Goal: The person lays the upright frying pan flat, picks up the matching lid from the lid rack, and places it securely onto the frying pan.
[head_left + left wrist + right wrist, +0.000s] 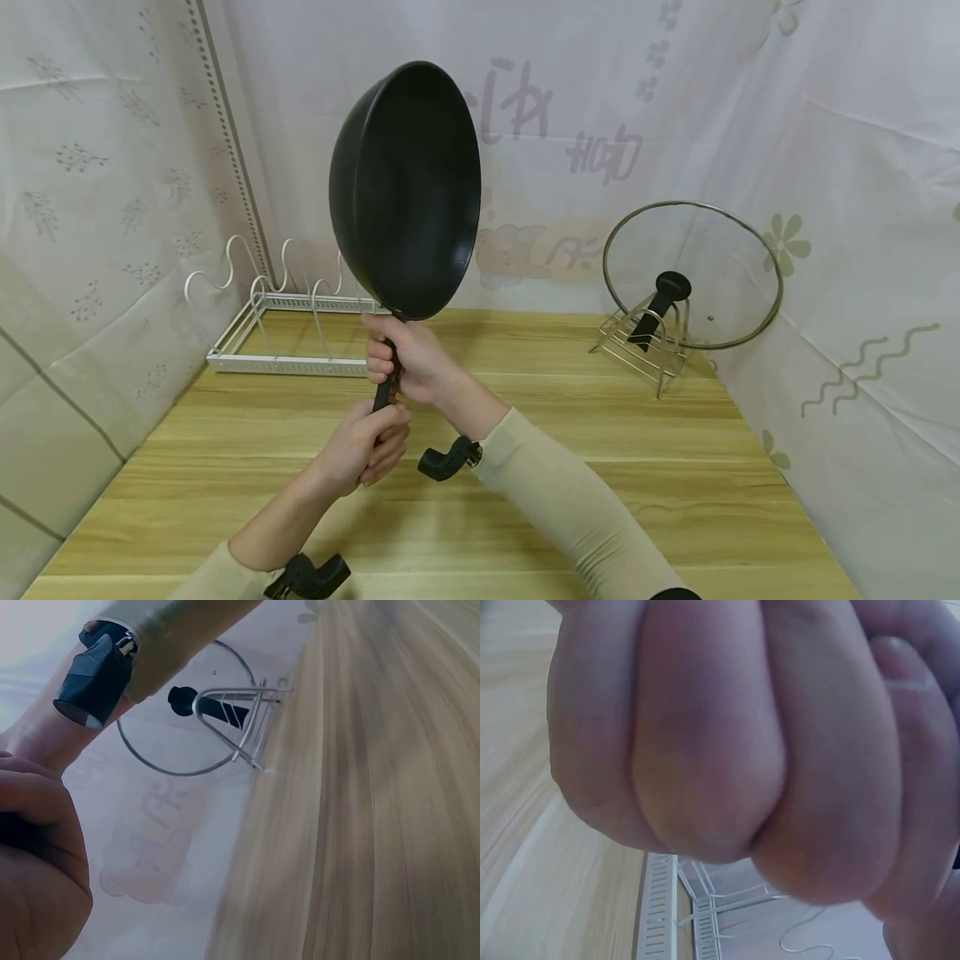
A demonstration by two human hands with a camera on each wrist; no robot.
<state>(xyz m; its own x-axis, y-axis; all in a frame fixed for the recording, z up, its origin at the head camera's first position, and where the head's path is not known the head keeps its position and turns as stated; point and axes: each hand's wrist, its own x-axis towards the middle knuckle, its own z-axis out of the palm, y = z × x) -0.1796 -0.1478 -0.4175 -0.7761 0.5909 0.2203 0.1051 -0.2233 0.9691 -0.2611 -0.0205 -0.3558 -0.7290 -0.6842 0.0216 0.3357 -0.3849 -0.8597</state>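
Observation:
A deep black wok (420,192) is held up above the table, its handle pointing down and its hollow facing right. Both hands grip the black handle (386,392). The right hand (416,360) holds the upper part, close under the pan. Lower down, the left hand (369,446) wraps its fingers round the handle's end. In the right wrist view the curled fingers (705,750) fill most of the picture and hide the handle. The left wrist view shows part of the left hand (37,855) at the left edge.
Behind the hands at the left stands a white dish rack (292,365) with curved wire dividers. At the right, a glass lid (693,275) with a black knob leans in a small wire stand (637,350). Printed cloth (540,108) hangs behind the wooden table (570,433).

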